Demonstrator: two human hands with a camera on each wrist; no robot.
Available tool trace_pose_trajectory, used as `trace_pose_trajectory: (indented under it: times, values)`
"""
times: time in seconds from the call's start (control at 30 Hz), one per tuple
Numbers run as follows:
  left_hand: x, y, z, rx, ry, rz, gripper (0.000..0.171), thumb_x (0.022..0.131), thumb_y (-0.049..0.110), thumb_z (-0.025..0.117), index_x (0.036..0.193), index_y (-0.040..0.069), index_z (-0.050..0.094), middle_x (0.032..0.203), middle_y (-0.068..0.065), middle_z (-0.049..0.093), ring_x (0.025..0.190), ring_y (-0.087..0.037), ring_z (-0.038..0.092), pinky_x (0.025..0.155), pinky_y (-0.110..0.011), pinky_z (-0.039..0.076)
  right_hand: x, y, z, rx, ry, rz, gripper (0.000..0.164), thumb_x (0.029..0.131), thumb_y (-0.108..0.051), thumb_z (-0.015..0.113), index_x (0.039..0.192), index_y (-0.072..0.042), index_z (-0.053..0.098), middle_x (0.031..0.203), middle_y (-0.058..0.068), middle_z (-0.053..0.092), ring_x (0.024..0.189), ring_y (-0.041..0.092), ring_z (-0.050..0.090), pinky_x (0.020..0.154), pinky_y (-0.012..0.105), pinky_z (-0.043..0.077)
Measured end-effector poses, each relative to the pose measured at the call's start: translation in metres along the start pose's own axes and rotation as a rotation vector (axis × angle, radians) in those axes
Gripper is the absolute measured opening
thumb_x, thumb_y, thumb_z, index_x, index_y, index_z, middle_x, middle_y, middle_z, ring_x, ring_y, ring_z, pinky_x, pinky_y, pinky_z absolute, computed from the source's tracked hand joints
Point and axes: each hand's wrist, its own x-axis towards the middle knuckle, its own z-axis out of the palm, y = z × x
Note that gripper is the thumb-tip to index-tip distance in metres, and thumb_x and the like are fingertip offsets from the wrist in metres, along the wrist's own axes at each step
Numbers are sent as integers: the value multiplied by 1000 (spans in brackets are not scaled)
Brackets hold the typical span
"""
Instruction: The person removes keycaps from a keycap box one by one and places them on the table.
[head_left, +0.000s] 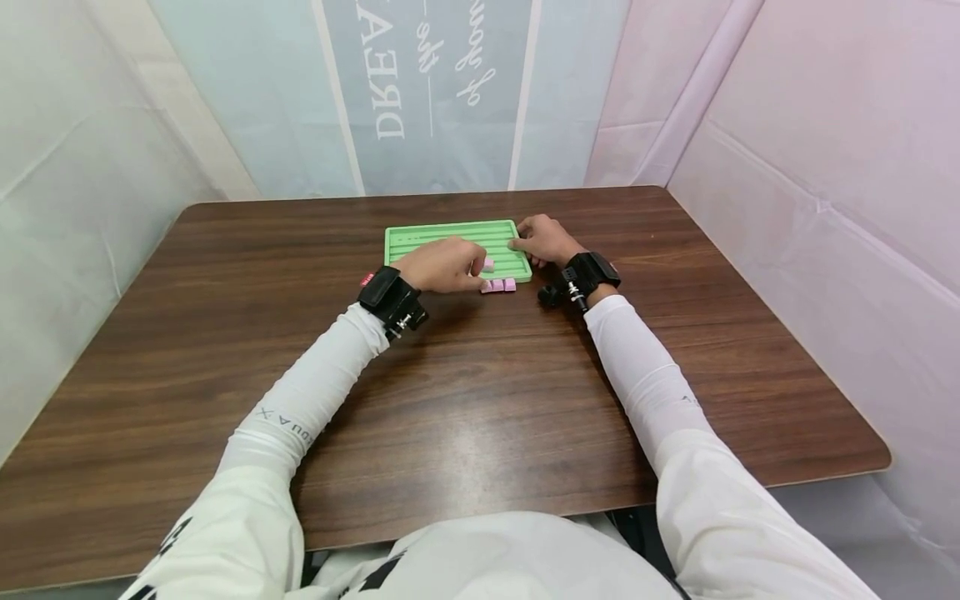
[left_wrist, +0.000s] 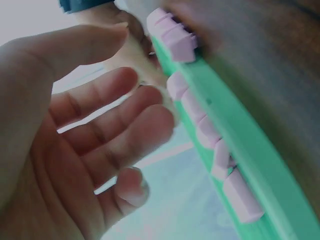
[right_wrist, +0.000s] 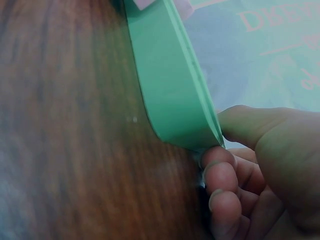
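Plainly, a green tray (head_left: pixel 491 237) lies on the brown surface (head_left: pixel 465 400), long axis running left-right, before a lettered curtain (head_left: pixel 435 83). The left hand (head_left: pixel 444 265), loosely open and holding nothing, hides most pink pieces (left_wrist: pixel 207 131) inside from the head view; pink blocks (head_left: pixel 498 286) sit just outside. The right hand (head_left: pixel 551 242) pinches the tray's right end. Both wrist views crop it.

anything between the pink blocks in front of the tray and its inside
Yes: the near wall of the tray. The pink blocks lie just outside it, so they would probably need lifting over. No other barrier shows, though the left hand hides part of the tray in the head view.
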Motion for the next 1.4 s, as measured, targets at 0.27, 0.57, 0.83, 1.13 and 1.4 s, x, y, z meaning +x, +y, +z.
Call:
trace_pose_trajectory:
  times: [0.27, 0.57, 0.83, 1.13, 1.4]
  values:
    - [-11, 10, -23, -38, -58, 10, 16, 94, 27, 61, 94, 11, 63, 85, -3, 63, 67, -15, 50, 65, -28, 41, 0, 1, 0, -1, 17, -1, 54, 94, -34, 60, 136, -2, 49, 68, 4, 59, 54, 15, 55, 51, 30, 49]
    - [-23, -6, -30, -45, -117, -112, 22, 95, 32, 60, 96, 10, 64, 92, -4, 61, 67, -16, 50, 63, -29, 40, -2, 1, 2, 15, -1, 5, 54, 94, -34, 60, 137, -1, 48, 72, 5, 59, 57, 16, 55, 53, 30, 49]
    - [-30, -22, -34, -56, -156, -195, 21, 93, 31, 62, 97, 11, 64, 95, -4, 62, 75, -17, 51, 65, -30, 41, -1, 2, 0, 26, -16, 13, 54, 94, -35, 60, 136, -2, 49, 74, 5, 60, 57, 16, 55, 53, 29, 49]
    - [-36, -37, -40, -59, -139, -263, 24, 93, 28, 63, 106, 9, 62, 109, -10, 63, 94, -24, 60, 77, -37, 47, -3, 1, -1, 24, -20, 6, 56, 94, -35, 60, 138, -2, 47, 73, 5, 60, 57, 16, 55, 54, 30, 49]
    - [-37, -45, -38, -100, -64, -239, 33, 94, 20, 62, 122, 3, 58, 111, -15, 62, 98, -27, 60, 83, -40, 48, -2, 2, -1, 21, -10, -2, 55, 95, -35, 59, 137, -2, 48, 74, 6, 60, 58, 17, 56, 54, 30, 49]
